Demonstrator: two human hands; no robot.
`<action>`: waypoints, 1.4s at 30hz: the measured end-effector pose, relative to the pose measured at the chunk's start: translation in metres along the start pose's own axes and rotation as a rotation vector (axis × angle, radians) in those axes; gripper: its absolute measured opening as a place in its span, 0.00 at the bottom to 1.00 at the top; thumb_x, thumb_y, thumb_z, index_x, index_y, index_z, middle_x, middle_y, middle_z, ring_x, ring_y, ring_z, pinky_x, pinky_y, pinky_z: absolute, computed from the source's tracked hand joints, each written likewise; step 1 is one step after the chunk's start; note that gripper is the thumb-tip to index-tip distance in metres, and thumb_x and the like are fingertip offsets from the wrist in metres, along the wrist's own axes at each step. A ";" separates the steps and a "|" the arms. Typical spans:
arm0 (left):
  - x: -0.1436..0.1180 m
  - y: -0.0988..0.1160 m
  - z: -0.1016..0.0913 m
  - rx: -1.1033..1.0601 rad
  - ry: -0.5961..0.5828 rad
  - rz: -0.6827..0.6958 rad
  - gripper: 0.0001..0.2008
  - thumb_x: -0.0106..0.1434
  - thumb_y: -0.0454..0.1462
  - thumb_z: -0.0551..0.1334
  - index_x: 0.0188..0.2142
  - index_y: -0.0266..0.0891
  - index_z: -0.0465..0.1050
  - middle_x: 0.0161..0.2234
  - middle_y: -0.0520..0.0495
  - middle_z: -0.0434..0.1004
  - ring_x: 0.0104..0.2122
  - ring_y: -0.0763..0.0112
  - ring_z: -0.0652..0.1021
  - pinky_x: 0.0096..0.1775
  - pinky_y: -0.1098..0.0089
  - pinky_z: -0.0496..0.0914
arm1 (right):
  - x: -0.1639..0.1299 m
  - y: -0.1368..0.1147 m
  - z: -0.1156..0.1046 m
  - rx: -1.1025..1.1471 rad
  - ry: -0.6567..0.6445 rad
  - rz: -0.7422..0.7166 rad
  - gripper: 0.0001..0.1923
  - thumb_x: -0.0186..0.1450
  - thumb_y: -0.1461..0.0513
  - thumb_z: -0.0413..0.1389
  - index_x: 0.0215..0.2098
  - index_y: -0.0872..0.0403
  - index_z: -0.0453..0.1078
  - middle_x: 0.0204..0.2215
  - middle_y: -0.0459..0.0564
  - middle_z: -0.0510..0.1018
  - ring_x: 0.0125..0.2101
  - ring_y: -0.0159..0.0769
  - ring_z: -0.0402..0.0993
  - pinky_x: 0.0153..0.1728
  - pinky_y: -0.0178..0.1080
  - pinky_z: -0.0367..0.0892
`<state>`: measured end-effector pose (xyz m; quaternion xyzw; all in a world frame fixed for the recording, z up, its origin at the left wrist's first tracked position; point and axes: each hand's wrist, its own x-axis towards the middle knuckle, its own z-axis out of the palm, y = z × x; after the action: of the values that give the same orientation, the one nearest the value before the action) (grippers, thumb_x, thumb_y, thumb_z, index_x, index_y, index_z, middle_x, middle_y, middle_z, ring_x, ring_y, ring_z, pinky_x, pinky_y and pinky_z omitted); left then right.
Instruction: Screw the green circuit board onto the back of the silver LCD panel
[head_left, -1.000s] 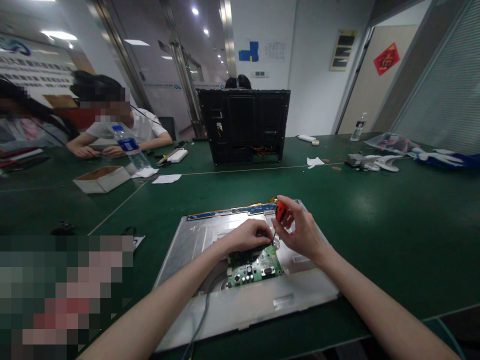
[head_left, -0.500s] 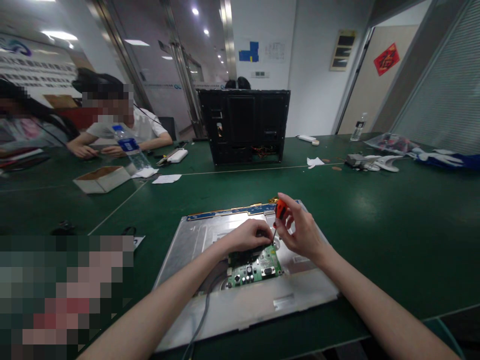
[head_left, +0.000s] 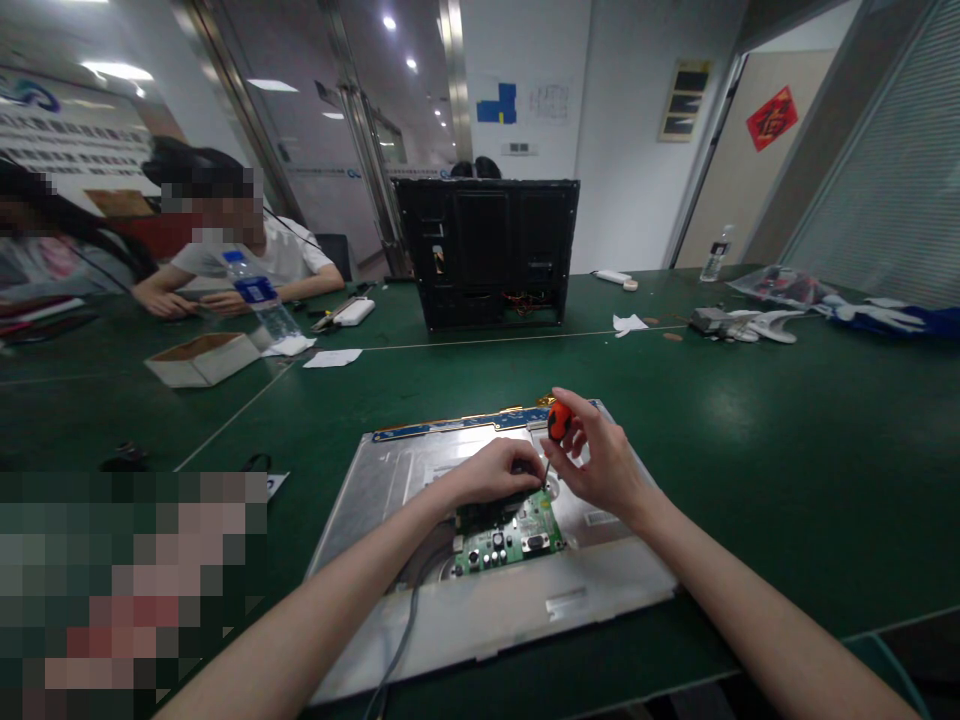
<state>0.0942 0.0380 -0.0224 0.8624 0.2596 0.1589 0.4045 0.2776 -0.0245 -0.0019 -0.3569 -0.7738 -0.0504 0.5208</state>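
Observation:
My right hand [head_left: 600, 455] grips an orange and black screwdriver [head_left: 559, 421], its shaft pointing down to the upper right corner of a green circuit board [head_left: 510, 540]. Beside the screwdriver's tip is my left hand [head_left: 499, 470], fingers curled and pressed together over the board's upper edge. Whatever they hold, if anything, is hidden. The board sits on a silver display panel [head_left: 600, 585] lying flat on the table. A blue strip board [head_left: 465, 424] runs along the panel's far edge, and a grey cable [head_left: 409, 630] trails off its near left side.
A black monitor back cover [head_left: 487, 255] stands upright across the green table [head_left: 750, 430]. To the left are an open white box [head_left: 202, 362], a water bottle [head_left: 262, 300] and seated people. Gloves [head_left: 761, 327] and a plastic bag [head_left: 780, 285] lie at the right.
The screwdriver's handle has turned and shifted slightly in my right hand, with the fingers moving a little. My left hand stays in place over the board.

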 end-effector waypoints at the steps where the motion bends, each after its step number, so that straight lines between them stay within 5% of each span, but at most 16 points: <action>1: 0.000 0.000 0.000 -0.003 0.001 0.002 0.03 0.57 0.30 0.64 0.31 0.35 0.77 0.30 0.51 0.77 0.32 0.69 0.75 0.38 0.73 0.68 | 0.000 0.000 0.000 0.008 -0.006 0.000 0.31 0.66 0.64 0.53 0.65 0.48 0.50 0.32 0.44 0.73 0.22 0.28 0.69 0.22 0.32 0.70; 42: 0.000 0.000 0.001 0.021 0.004 0.006 0.04 0.57 0.29 0.63 0.32 0.35 0.77 0.30 0.51 0.77 0.32 0.70 0.75 0.36 0.74 0.68 | 0.001 -0.001 0.000 0.010 0.016 -0.019 0.29 0.66 0.65 0.53 0.64 0.48 0.51 0.32 0.44 0.73 0.22 0.28 0.70 0.20 0.30 0.68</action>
<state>0.0948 0.0373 -0.0225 0.8672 0.2594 0.1593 0.3942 0.2764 -0.0248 -0.0007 -0.3463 -0.7734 -0.0542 0.5282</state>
